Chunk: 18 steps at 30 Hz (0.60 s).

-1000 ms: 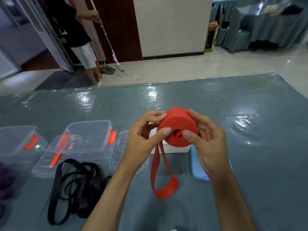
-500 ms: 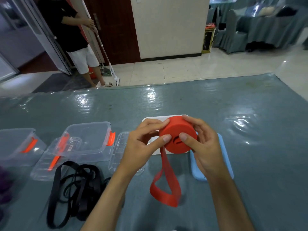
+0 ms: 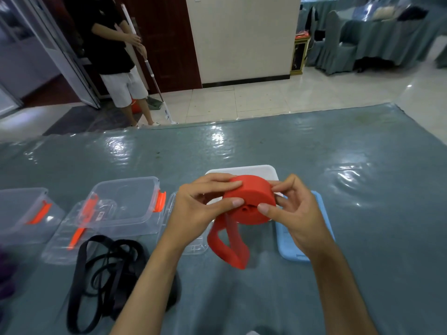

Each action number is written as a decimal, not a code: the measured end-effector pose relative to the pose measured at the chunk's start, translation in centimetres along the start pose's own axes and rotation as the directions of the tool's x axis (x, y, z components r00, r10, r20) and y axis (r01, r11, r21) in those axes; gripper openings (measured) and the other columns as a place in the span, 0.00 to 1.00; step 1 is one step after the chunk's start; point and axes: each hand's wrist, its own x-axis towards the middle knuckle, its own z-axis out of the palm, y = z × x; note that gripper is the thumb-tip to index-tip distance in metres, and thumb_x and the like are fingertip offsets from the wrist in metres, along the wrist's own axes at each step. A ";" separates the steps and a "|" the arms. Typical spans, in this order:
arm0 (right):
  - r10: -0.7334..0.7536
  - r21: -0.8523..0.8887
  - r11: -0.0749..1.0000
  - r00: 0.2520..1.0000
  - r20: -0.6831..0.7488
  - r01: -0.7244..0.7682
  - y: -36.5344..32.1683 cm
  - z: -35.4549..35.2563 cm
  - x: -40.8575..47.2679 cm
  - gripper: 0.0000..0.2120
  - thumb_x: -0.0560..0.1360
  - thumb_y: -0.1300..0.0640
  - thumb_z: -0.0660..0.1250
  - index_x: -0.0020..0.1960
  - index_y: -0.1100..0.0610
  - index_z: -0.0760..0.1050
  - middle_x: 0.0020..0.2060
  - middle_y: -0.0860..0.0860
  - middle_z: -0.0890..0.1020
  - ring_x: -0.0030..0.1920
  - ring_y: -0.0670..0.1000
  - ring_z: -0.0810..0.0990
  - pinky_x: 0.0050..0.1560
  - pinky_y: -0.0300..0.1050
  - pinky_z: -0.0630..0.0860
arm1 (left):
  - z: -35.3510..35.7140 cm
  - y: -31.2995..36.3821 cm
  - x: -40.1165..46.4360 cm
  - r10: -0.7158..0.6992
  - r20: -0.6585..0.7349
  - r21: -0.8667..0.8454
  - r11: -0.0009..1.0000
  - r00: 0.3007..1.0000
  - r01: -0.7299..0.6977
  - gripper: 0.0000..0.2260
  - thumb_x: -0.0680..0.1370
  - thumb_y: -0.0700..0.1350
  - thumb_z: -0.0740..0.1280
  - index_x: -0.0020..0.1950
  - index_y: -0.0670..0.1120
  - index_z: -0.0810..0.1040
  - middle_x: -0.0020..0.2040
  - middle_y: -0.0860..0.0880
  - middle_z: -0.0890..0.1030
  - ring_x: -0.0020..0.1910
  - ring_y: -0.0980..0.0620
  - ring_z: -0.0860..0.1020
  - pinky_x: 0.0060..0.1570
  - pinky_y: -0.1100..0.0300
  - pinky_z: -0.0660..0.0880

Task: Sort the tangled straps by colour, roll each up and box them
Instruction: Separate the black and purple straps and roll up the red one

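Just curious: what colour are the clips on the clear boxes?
Orange, seen in the head view on the clear box, e.g. this clip.

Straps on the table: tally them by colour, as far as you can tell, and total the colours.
Red: 1, a roll held by the left hand and right hand.
Black: tangled pile, count unclear.
Purple: bit at the left edge, count unclear.
Total: 3 colours.

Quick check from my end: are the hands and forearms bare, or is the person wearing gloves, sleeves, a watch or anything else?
Both hands, left and right, are bare: no gloves, rings or tape show. The forearms are bare too, as far as the frame's bottom edge; no sleeve, watch or wristband is in view. The fingernails are short and unpainted.
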 end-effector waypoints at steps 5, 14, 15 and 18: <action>-0.031 -0.093 0.995 0.999 0.015 0.032 -0.4 -0.2 0.3 0.30 0.68 0.46 0.84 0.66 0.46 0.79 0.55 0.56 0.87 0.52 0.57 0.88 0.51 0.50 0.85 | 0.8 -1.0 -0.3 0.030 -0.079 -0.042 0.999 0.996 -0.033 0.13 0.72 0.40 0.79 0.56 0.46 0.88 0.60 0.45 0.85 0.62 0.48 0.83 0.61 0.57 0.79; 0.002 -0.082 0.997 0.999 0.049 0.002 0.4 0.3 0.6 0.24 0.62 0.47 0.88 0.47 0.49 0.76 0.55 0.55 0.86 0.51 0.58 0.89 0.47 0.48 0.85 | -1.5 0.5 0.6 0.035 0.032 0.084 0.996 0.999 -0.038 0.12 0.72 0.44 0.81 0.55 0.48 0.89 0.56 0.47 0.85 0.59 0.46 0.84 0.57 0.55 0.81; -0.011 -0.093 0.996 0.999 0.032 0.014 0.2 0.4 0.8 0.24 0.62 0.46 0.88 0.49 0.49 0.77 0.53 0.55 0.86 0.51 0.58 0.89 0.47 0.48 0.85 | -1.2 0.3 0.5 0.034 -0.019 0.072 0.997 0.999 -0.033 0.12 0.71 0.45 0.81 0.53 0.49 0.89 0.56 0.46 0.86 0.60 0.45 0.84 0.58 0.54 0.81; -0.107 -0.121 0.987 0.994 0.001 0.106 0.0 0.9 1.1 0.26 0.64 0.47 0.86 0.59 0.46 0.81 0.55 0.51 0.86 0.53 0.53 0.88 0.49 0.46 0.84 | -1.1 -0.3 0.0 0.016 -0.038 0.010 1.000 0.999 -0.015 0.14 0.74 0.41 0.80 0.59 0.44 0.87 0.61 0.45 0.84 0.63 0.45 0.82 0.63 0.54 0.79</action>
